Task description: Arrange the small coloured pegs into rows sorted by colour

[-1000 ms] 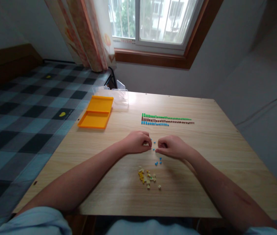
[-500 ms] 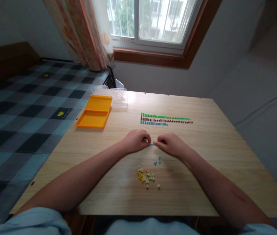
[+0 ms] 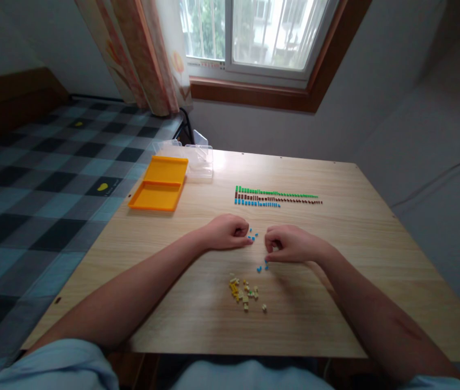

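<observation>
My left hand [image 3: 228,232] rests on the table with curled fingers, its thumb stretched along the tabletop. Several tiny blue bricks [image 3: 253,239] lie at its thumb and fingertips; whether one is held is unclear. To the right, my right hand [image 3: 290,244] is closed in a pinch at a small blue brick [image 3: 266,261], its thumb tip touching it. More blue bricks [image 3: 259,269] are just below that hand. Nearer to me is a loose pile of yellow and cream bricks [image 3: 245,295] with a bit of green among them.
Beyond my hands run three rows of small pieces: green [image 3: 268,192], brown [image 3: 270,199] and blue [image 3: 256,203]. An open orange case [image 3: 156,196] sits at the table's left, with clear plastic boxes [image 3: 200,162] behind it. A checked bed [image 3: 51,189] adjoins the table [image 3: 335,227].
My right hand has drawn away from my left, moving right and toward me to the nearer blue bricks. Blue bricks now show on the table by my left hand, which has stayed nearly still.
</observation>
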{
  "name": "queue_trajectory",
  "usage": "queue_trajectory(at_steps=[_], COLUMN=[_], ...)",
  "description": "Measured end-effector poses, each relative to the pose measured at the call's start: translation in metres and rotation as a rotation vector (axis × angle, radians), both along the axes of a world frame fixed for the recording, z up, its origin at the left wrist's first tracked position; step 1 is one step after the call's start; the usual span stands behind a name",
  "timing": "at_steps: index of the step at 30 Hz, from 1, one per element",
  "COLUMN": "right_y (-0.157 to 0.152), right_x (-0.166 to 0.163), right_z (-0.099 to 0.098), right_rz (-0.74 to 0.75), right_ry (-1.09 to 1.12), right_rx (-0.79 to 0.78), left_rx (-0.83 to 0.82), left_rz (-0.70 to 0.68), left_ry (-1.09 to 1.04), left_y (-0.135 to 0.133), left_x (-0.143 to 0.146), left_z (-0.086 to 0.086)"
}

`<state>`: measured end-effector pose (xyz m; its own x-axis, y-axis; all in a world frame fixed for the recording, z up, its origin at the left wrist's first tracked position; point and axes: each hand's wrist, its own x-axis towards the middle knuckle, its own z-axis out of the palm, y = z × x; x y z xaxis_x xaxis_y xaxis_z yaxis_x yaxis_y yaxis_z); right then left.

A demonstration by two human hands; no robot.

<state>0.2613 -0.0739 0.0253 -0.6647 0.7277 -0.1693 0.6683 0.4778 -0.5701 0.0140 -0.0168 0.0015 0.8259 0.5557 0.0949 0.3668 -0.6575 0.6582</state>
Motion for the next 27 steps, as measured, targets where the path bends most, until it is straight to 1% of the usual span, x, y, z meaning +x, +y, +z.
queue_trajectory(at_steps=[5,11,15,17,20,23,27], right_y=[0.006,0.015,0.016,0.015,0.012,0.009,0.011], right_x=[0.011,0.023,0.026,0.027,0.026,0.022,0.018], right_z=[-0.008,-0.017,-0.015,-0.011,-0.006,-0.006,-0.011], right_rz=[-0.077,-0.181,-0.228,-0.281,-0.352,-0.357,-0.347], right_ry=[0.035,0.025,0.06,0.044,-0.039,-0.094,-0.101], right_rx=[-0.061,0.119,0.213,0.215,0.187,0.189,0.203], left_rx=[-0.001,-0.073,-0.143,-0.178,-0.197,-0.175,-0.145], left_rz=[0.016,0.061,0.101,0.118,0.116,0.103,0.094], left_ry=[-0.017,-0.052,-0.069,-0.076,-0.09,-0.092,-0.079], left_y=[0.004,0.006,0.006,0.007,0.007,0.008,0.008], left_x=[0.001,0.001,-0.001,-0.002,-0.003,-0.003,-0.003], left_z=[-0.003,-0.003,-0.001,-0.001,-0.001,-0.002,-0.003])
